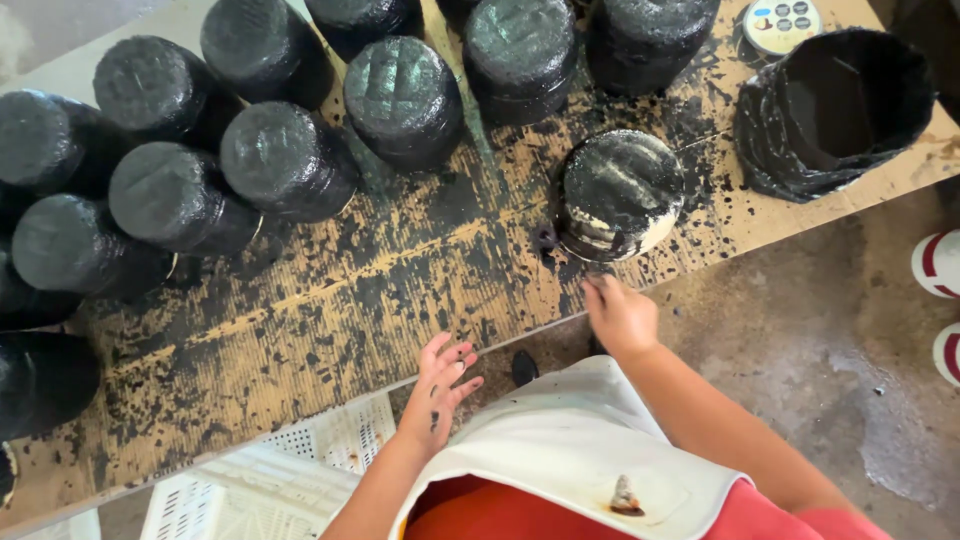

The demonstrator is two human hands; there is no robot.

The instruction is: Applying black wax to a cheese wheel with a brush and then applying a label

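My left hand (440,385) hovers open at the near edge of a paint-splattered wooden board (330,300), fingers spread and smeared with black. My right hand (618,315) is loosely curled, empty, just below a pot (620,193) that is black on top with white patches at its base. A small black lump (545,239) lies next to that pot. Many black-coated upturned pots (285,160) stand in rows across the far and left side of the board.
An open black container (835,110) stands at the right end. A round lid with coloured dots (780,22) sits at the far right. A white plastic crate (270,480) lies under the board. Two white and red shoes (942,265) rest on the concrete floor.
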